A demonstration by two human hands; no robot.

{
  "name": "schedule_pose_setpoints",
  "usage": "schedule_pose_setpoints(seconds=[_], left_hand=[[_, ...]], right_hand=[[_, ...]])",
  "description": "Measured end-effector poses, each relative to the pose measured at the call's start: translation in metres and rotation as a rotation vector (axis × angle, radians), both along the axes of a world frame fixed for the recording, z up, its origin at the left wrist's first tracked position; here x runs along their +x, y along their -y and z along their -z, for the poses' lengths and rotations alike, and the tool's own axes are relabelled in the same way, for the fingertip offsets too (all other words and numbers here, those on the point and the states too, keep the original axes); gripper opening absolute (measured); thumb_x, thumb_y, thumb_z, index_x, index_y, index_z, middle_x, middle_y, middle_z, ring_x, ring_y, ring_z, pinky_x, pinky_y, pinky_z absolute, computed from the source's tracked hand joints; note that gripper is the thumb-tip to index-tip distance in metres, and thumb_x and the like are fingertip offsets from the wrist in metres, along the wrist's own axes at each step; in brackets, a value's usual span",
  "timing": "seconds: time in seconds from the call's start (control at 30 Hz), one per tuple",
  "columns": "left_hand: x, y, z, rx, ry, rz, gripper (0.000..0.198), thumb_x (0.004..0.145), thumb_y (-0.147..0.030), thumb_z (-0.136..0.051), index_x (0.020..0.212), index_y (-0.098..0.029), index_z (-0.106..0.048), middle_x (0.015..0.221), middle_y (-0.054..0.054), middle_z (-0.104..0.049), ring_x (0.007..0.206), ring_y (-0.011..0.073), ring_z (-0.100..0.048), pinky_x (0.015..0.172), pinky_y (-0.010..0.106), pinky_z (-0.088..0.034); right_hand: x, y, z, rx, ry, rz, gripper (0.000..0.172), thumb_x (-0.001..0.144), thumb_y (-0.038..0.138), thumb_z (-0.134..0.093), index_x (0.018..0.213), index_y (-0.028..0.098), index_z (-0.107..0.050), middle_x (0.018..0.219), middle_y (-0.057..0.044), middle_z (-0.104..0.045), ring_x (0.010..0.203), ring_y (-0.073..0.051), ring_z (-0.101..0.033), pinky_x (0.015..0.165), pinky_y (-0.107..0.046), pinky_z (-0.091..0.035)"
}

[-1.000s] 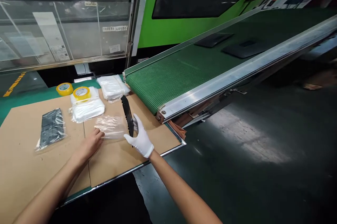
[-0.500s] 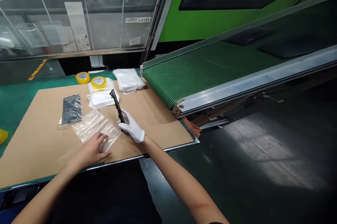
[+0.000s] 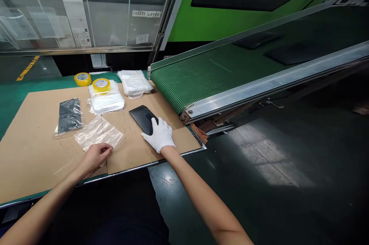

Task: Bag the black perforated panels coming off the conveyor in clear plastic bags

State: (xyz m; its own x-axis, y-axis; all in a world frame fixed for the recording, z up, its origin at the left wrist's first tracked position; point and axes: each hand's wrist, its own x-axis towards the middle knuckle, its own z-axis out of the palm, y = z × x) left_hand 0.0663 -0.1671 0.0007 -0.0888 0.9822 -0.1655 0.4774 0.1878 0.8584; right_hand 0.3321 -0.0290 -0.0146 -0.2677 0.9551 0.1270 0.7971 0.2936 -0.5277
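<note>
My right hand, in a white glove, spans the near end of a black plastic panel, thumb on one edge and fingers over the other. The panel lies flat, or nearly so, on the cardboard. Bare, my left hand has its fingers pinched together at the near edge of a clear plastic bag, which is spread on the cardboard left of the panel. Farther left lies another black panel inside a clear bag.
Stacks of clear bags sit at the back of the cardboard sheet, one topped by a yellow tape roll. Another tape roll is beside it. A green conveyor belt slopes down to the table's right side, with dark panels farther up.
The black panel has gone from being held on edge to lying flat, farther right, under my right hand. My left fingers have drawn together at the bag's edge. The view has shifted slightly.
</note>
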Motion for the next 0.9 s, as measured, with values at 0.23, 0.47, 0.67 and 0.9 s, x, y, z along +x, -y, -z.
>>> schedule_pose_setpoints(seconds=[0.23, 0.47, 0.67, 0.9], left_hand=[[0.002, -0.003, 0.000, -0.070, 0.225, -0.103, 0.036, 0.067, -0.053, -0.079, 0.077, -0.019, -0.080, 0.073, 0.006, -0.077, 0.069, 0.0230, -0.068, 0.062, 0.031, -0.049], [0.000, -0.001, 0.005, -0.079, 0.298, -0.111, 0.044, 0.071, -0.060, -0.077, 0.085, -0.018, -0.081, 0.079, 0.006, -0.077, 0.070, 0.0214, -0.066, 0.067, 0.032, -0.052], [0.002, -0.001, 0.005, -0.067, 0.374, -0.070, 0.047, 0.077, -0.062, -0.074, 0.089, -0.017, -0.073, 0.083, 0.006, -0.074, 0.078, 0.0211, -0.068, 0.075, 0.034, -0.055], [0.011, -0.004, 0.006, -0.033, 0.161, -0.066, 0.040, 0.069, -0.052, -0.082, 0.087, -0.018, -0.071, 0.080, 0.005, -0.072, 0.077, 0.0234, -0.068, 0.072, 0.035, -0.055]], right_hand=[[-0.064, 0.056, 0.002, -0.520, -0.372, -0.333, 0.040, 0.083, 0.059, -0.071, 0.078, 0.020, -0.075, 0.077, -0.005, -0.072, 0.073, -0.020, -0.065, 0.073, -0.032, -0.050], [-0.084, 0.058, 0.009, -0.785, -0.731, -0.273, 0.045, 0.072, 0.061, -0.077, 0.068, 0.018, -0.063, 0.052, 0.003, -0.058, 0.048, -0.010, -0.049, 0.049, -0.023, -0.038], [-0.079, 0.058, 0.015, -0.845, -0.742, -0.252, 0.039, 0.074, 0.056, -0.073, 0.077, 0.018, -0.064, 0.050, 0.005, -0.058, 0.040, -0.008, -0.045, 0.041, -0.021, -0.032], [-0.089, 0.059, 0.015, -0.830, -0.816, -0.306, 0.034, 0.074, 0.049, -0.071, 0.088, 0.018, -0.069, 0.068, 0.000, -0.069, 0.047, -0.010, -0.054, 0.044, -0.023, -0.041]])
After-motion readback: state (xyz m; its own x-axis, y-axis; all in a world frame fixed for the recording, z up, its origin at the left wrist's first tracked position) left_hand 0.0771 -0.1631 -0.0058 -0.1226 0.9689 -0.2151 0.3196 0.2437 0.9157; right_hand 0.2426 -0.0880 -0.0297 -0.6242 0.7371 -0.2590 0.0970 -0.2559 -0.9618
